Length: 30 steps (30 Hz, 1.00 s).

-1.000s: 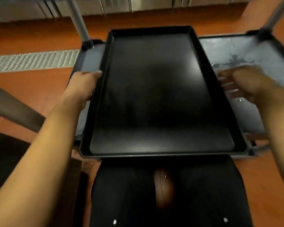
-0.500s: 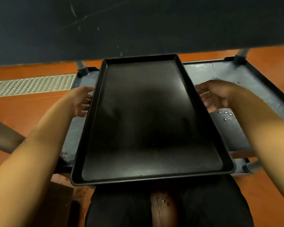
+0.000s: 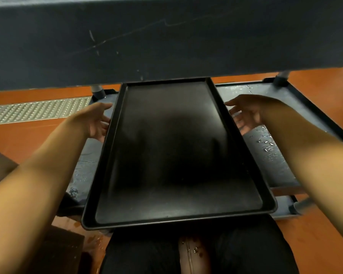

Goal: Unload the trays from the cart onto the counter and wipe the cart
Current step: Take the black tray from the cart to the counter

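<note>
A large black tray (image 3: 176, 155) lies lengthwise on the wet grey lower shelf (image 3: 265, 147) of the cart. Its near end sticks out a little past the shelf's front edge, over my lap. My left hand (image 3: 94, 121) is at the tray's left rim with the palm turned toward it, fingers apart and touching or nearly touching the edge. At the right rim my right hand (image 3: 246, 113) has its fingers spread, thumb by the rim. Neither hand is closed around the tray. The tray's far end reaches under the cart's upper shelf (image 3: 166, 40).
The dark upper shelf fills the top of the view, close overhead. Grey cart posts (image 3: 98, 90) (image 3: 281, 77) stand at the far corners. Water drops lie on the lower shelf's right side. A metal floor drain grate (image 3: 38, 110) crosses the orange floor at left.
My view has risen, so the upper shelf now covers the top. Both hands have loosened from the tray's rims and their fingers have spread. The tray sits slightly nearer to me.
</note>
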Motion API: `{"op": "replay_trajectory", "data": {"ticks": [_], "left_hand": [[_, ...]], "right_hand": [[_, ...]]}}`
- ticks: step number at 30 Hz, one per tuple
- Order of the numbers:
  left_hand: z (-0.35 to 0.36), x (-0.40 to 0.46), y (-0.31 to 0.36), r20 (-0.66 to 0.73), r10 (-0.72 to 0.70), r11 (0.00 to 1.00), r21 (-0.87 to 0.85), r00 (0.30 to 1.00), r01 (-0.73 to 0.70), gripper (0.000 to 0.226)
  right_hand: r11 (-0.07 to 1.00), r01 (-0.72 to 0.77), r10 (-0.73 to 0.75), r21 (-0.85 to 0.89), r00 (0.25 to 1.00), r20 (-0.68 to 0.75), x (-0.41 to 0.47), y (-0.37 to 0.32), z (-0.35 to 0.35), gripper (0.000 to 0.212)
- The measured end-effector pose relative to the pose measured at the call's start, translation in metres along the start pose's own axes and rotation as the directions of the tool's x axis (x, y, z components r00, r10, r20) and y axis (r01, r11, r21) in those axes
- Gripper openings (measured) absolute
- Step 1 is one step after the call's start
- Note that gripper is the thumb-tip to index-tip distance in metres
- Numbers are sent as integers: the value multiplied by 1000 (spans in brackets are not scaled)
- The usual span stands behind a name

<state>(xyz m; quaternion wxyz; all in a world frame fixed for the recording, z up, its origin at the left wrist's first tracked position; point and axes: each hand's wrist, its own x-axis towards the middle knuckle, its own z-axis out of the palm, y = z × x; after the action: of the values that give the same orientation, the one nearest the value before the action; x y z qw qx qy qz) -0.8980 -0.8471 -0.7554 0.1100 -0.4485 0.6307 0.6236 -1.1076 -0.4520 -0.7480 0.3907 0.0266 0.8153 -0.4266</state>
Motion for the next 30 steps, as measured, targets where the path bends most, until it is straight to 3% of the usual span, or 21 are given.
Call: {"op": "replay_trajectory", "data": {"ticks": [15, 30], "left_hand": [[13, 2, 2, 1, 0, 986, -169, 1000, 0, 72], [10, 0, -13, 15, -48, 955, -292, 999, 51, 88]], "right_hand": [[947, 7, -17, 321, 1000, 26, 11, 3, 11, 27], [902, -35, -2, 430, 996, 86, 7, 16, -8, 65]]}}
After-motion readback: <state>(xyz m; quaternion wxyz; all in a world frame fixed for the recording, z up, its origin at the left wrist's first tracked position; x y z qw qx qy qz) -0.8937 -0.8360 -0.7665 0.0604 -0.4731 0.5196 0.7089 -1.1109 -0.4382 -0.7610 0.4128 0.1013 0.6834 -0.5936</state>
